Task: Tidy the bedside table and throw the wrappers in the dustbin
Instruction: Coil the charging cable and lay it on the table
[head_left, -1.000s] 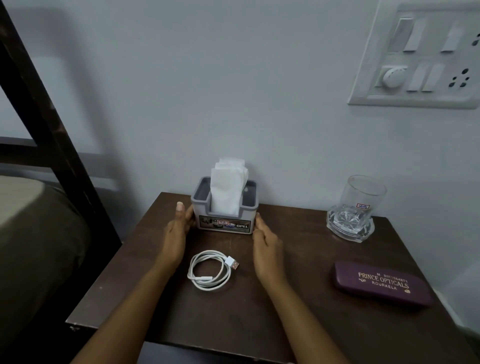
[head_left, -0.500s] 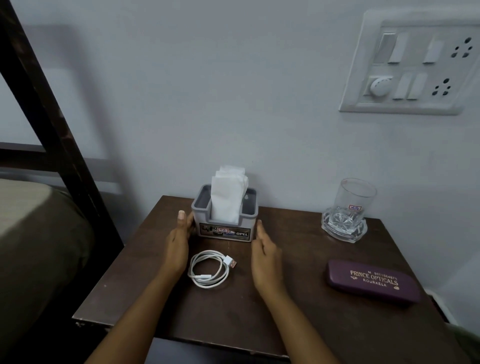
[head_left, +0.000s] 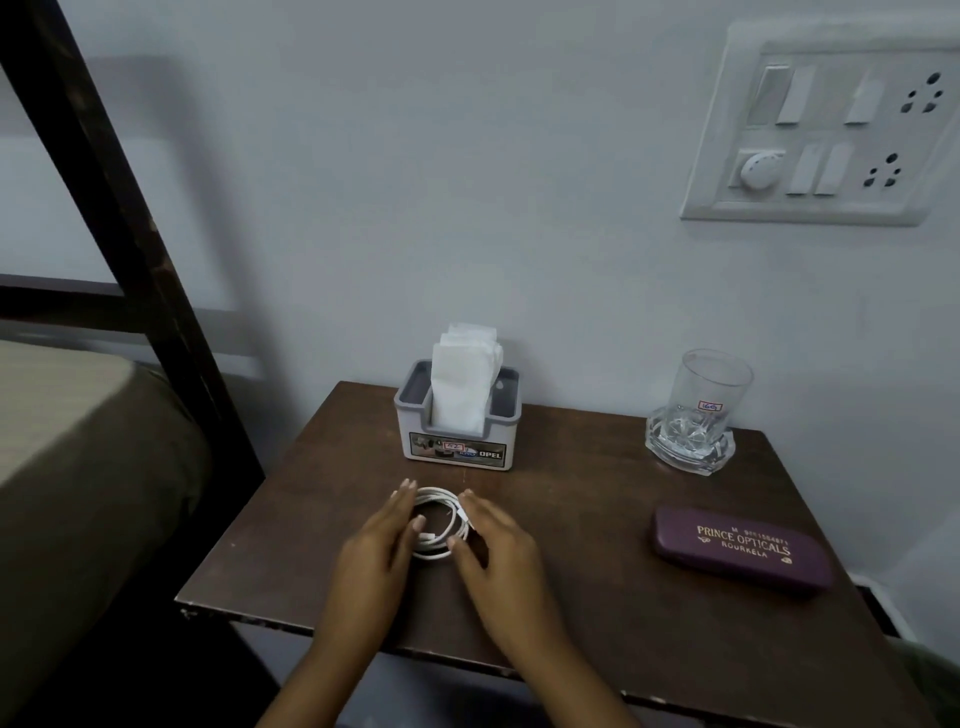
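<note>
Beneath both hands lies the bedside table (head_left: 597, 613), dark wood, carrying everything I have to tidy. Just beyond the fingertips stands the tissue holder (head_left: 457, 436), close to the wall. Well off to the right of my right hand (head_left: 501, 548) lies the spectacle case (head_left: 743, 551), and farther back from it the glass (head_left: 701, 410). Between my palms sits the coiled white cable (head_left: 440, 522), and gathering it is, I judge, the step in hand. My left hand (head_left: 371, 553) touches its left edge and the right its right edge, fingers fairly straight, neither clasping anything. I would press the loops inward evenly from both sides so none springs out, keep the plug ends tucked inside, then slide the coil rather than lift it.
</note>
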